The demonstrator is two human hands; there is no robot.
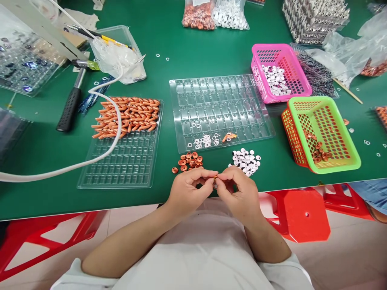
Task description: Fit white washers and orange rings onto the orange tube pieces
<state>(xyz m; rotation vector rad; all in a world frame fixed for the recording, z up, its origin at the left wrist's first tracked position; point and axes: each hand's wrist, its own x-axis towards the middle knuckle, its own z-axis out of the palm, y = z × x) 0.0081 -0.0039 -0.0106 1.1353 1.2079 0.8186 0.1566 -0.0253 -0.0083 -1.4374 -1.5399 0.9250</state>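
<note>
One small part (215, 185), clamped between the fingertips of the left hand (187, 187) and right hand (242, 189) at the green table's (157, 72) near edge, close to the body, we suppose for steadiness (the fingers hide most of its shape). Next outward, we list two loose piles: copper-coloured cups (191, 161) just beyond the left hand, white discs (248, 161) just beyond the right, each probably sided so for a short reach. Behind these, one clear tray (272, 131), with white rings (206, 140) and a single orange piece (229, 137) towards its front, likely for access. Leftward, a second tray (121, 186), its far half bearing orange pieces (127, 114) in rows, presumably for order. Rightward, a pink basket (290, 98) and a green basket (338, 169), whose walls, we judge, stop loose stock scattering.
</note>
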